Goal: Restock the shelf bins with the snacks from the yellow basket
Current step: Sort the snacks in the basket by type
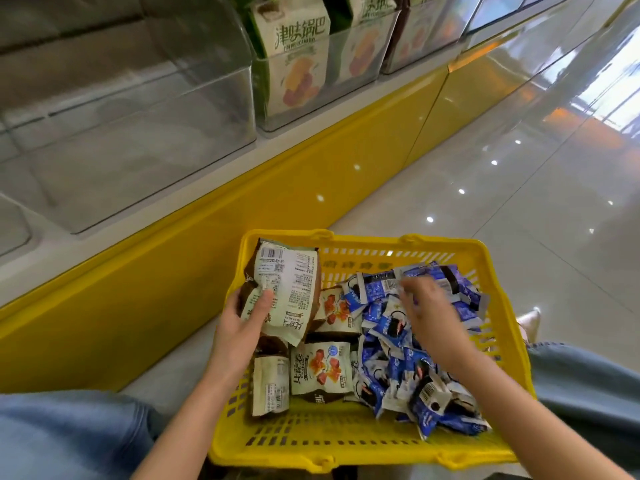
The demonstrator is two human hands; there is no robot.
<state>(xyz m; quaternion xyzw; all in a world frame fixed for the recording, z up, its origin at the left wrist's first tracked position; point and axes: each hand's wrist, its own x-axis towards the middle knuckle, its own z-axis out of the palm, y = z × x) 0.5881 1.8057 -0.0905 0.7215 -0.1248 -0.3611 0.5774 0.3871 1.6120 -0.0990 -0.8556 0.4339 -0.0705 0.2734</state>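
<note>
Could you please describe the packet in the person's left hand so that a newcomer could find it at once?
Look in the yellow basket beside the shelf. At its far-left corner the left hand grips a cream-and-brown packet. It alone is in a hand, its barcode-printed back facing the camera, while the packets beside it show orange cubes.

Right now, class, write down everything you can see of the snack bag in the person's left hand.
The snack bag is cream with brown edges, of crinkled, glossy film. Its back faces up, showing a barcode, a QR code and fine print. It is tilted at the left end of the yellow basket, above other bags. The left hand grips its lower left edge, thumb across the face.
</note>
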